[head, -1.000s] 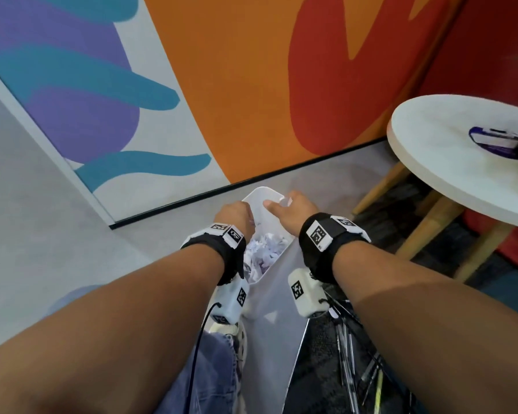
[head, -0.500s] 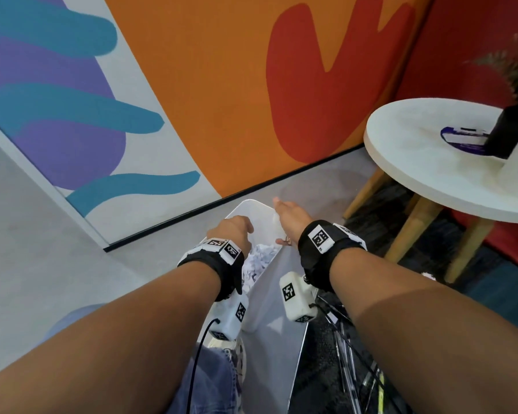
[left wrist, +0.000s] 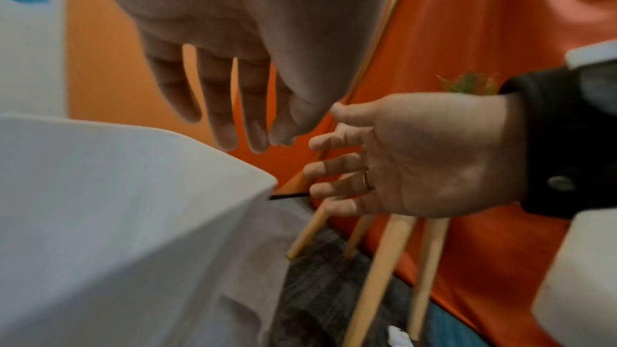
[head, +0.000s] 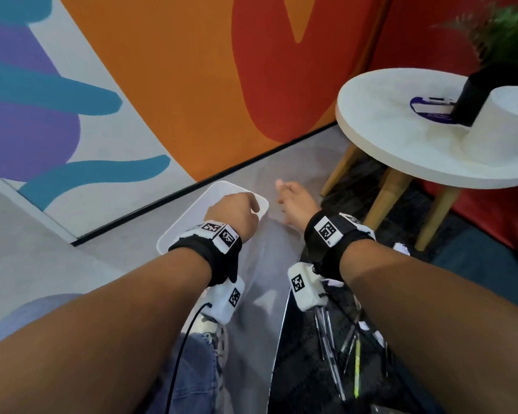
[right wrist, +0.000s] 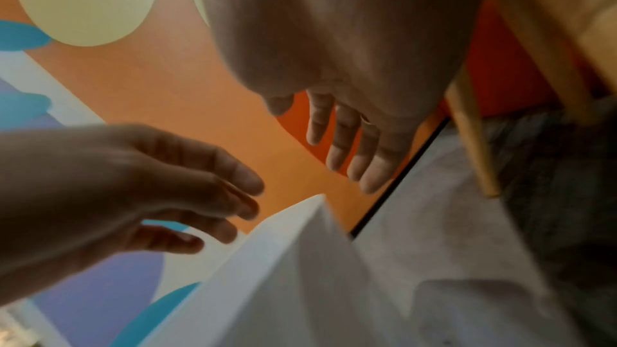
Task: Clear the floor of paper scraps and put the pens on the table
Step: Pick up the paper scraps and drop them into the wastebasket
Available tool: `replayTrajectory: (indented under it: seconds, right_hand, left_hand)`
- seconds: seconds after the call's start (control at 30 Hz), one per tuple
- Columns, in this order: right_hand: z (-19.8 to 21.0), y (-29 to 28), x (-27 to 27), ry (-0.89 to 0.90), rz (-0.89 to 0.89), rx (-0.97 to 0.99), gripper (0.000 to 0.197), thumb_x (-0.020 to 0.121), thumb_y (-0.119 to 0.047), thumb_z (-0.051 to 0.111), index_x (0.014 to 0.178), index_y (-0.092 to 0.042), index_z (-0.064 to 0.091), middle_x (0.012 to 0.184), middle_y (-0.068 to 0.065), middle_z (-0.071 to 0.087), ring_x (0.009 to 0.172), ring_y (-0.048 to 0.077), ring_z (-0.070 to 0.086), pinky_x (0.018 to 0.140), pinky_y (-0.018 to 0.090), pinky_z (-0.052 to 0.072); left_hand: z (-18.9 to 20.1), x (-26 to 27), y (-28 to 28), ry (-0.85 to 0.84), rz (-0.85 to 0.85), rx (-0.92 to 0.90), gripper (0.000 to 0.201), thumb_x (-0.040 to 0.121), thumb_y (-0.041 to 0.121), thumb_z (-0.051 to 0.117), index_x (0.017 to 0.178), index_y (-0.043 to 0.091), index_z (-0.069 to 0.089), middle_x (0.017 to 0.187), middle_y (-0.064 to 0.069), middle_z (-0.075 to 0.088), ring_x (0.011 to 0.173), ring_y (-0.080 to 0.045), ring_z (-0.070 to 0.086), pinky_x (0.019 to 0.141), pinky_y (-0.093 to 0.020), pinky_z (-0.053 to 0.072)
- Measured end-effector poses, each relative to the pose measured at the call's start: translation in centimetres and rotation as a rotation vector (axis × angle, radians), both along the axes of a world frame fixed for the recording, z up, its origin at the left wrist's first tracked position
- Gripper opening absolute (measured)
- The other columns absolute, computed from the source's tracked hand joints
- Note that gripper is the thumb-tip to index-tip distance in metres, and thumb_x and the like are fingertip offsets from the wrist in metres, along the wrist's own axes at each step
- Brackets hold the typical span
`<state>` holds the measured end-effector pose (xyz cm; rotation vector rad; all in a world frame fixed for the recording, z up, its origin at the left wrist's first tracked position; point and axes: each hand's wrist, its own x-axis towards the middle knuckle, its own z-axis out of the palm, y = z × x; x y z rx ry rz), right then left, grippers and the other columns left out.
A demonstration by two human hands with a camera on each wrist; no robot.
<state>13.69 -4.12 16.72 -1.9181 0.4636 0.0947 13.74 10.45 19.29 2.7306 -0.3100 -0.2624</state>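
Note:
My left hand (head: 234, 210) hovers over the far rim of a white bin (head: 189, 225) on the floor, its fingers (left wrist: 247, 136) hanging straight and empty. Just right of the bin, my right hand (head: 293, 201) is spread open and holds nothing, as the left wrist view shows. Several pens (head: 332, 348), one of them yellow-green (head: 356, 372), lie on the dark carpet under my right forearm. Small white paper scraps (head: 401, 248) are scattered near them. The round white table (head: 386, 135) stands to the right on wooden legs. My left hand hides the bin's contents.
On the table stand a black vase with a green plant (head: 473, 97), a white cylinder (head: 503, 127) and a purple flat item (head: 428, 107). A painted wall (head: 177, 85) runs close behind the bin. My knee in jeans (head: 192, 369) is at the bottom.
My right hand has come out of the bin and moved to its right with fingers spread. My left hand stays over the rim. The view has swung right, showing more of the table.

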Motion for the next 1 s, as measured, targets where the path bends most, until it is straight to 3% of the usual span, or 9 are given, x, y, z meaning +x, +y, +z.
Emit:
replayTrajectory:
  seconds: [0.13, 0.23, 0.3, 0.4, 0.5, 0.63, 0.7, 0.83, 1.0]
  right_hand:
    - [-2.5, -7.3, -3.5, 0.053, -0.081, -0.099, 0.039, 0.096, -0.049, 0.04, 0.095, -0.016, 0.06, 0.102, 0.012, 0.067, 0.093, 0.03, 0.061, 0.093, 0.047, 0.049]
    - [-6.0, -12.8, -7.4, 0.172, -0.156, -0.075, 0.036, 0.097, -0.044, 0.045, 0.097, -0.012, 0.062, 0.084, 0.004, 0.064, 0.072, 0.019, 0.054, 0.073, 0.037, 0.045]
    - [-8.9, -15.9, -9.9, 0.236, -0.2, -0.076, 0.031, 0.093, -0.043, 0.052, 0.081, -0.016, 0.061, 0.074, 0.002, 0.059, 0.067, 0.022, 0.051, 0.063, 0.035, 0.039]
    - [-12.6, -18.9, -13.1, 0.34, -0.195, -0.146, 0.026, 0.091, -0.031, 0.059, 0.068, -0.021, 0.056, 0.076, 0.005, 0.06, 0.076, 0.024, 0.054, 0.074, 0.035, 0.043]
    - [-16.2, -20.2, -14.9, 0.464, -0.187, -0.143, 0.012, 0.086, -0.021, 0.067, 0.076, -0.017, 0.061, 0.077, 0.0, 0.062, 0.081, 0.022, 0.057, 0.078, 0.028, 0.043]
    - [-21.0, -19.7, -14.5, 0.528, -0.08, -0.165, 0.014, 0.081, -0.022, 0.075, 0.079, -0.022, 0.061, 0.113, 0.003, 0.064, 0.103, 0.019, 0.06, 0.086, 0.03, 0.047]
    - [-21.9, -18.8, -13.2, 0.585, 0.014, -0.21, 0.011, 0.084, -0.025, 0.072, 0.09, -0.021, 0.063, 0.106, 0.0, 0.062, 0.1, 0.017, 0.058, 0.083, 0.026, 0.044]
    - [-24.1, -17.4, -9.8, 0.515, 0.116, -0.379, 0.031, 0.081, -0.024, 0.073, 0.109, -0.018, 0.061, 0.11, 0.007, 0.063, 0.106, 0.026, 0.059, 0.086, 0.028, 0.045]
    - [-26.8, -16.1, -6.2, 0.461, 0.214, -0.525, 0.04, 0.082, -0.017, 0.063, 0.12, -0.018, 0.052, 0.123, 0.012, 0.051, 0.116, 0.035, 0.05, 0.095, 0.039, 0.045]
  left_hand:
    - [-1.5, -1.8, -5.7, 0.063, -0.12, -0.087, 0.021, 0.085, 0.016, 0.051, 0.094, 0.028, 0.065, 0.098, 0.001, 0.068, 0.094, -0.023, 0.063, 0.079, -0.03, 0.05]
    - [-5.3, -3.0, -9.8, 0.18, -0.22, -0.07, 0.019, 0.086, 0.014, 0.051, 0.09, 0.026, 0.064, 0.104, -0.004, 0.068, 0.1, -0.026, 0.061, 0.086, -0.032, 0.05]
    - [-8.4, -3.6, -11.7, 0.269, -0.263, -0.02, 0.019, 0.086, 0.012, 0.05, 0.086, 0.027, 0.062, 0.102, -0.004, 0.069, 0.098, -0.026, 0.063, 0.084, -0.03, 0.051]
    - [-12.8, -4.1, -13.1, 0.365, -0.254, 0.081, 0.019, 0.085, 0.012, 0.051, 0.09, 0.026, 0.063, 0.094, 0.001, 0.062, 0.091, -0.024, 0.06, 0.075, -0.026, 0.045]
    - [-17.0, -4.1, -13.4, 0.448, -0.228, 0.145, 0.017, 0.085, 0.013, 0.054, 0.092, 0.026, 0.063, 0.099, 0.0, 0.061, 0.092, -0.025, 0.059, 0.074, -0.025, 0.043]
    - [-21.6, -3.6, -13.2, 0.512, -0.211, 0.188, 0.014, 0.083, 0.015, 0.058, 0.093, 0.024, 0.061, 0.106, -0.004, 0.064, 0.094, -0.028, 0.061, 0.076, -0.027, 0.048]
    - [-23.5, -3.5, -13.3, 0.518, -0.238, 0.214, 0.015, 0.084, 0.021, 0.061, 0.099, 0.022, 0.06, 0.107, -0.006, 0.064, 0.096, -0.03, 0.061, 0.076, -0.028, 0.046]
    - [-27.1, -3.6, -13.8, 0.46, -0.269, 0.206, 0.026, 0.086, 0.037, 0.063, 0.105, 0.022, 0.054, 0.104, -0.006, 0.068, 0.094, -0.03, 0.063, 0.081, -0.031, 0.05]
    - [-29.9, -3.5, -14.4, 0.493, -0.159, 0.176, 0.038, 0.088, 0.036, 0.062, 0.113, 0.012, 0.047, 0.105, -0.012, 0.062, 0.096, -0.035, 0.062, 0.073, -0.035, 0.047]
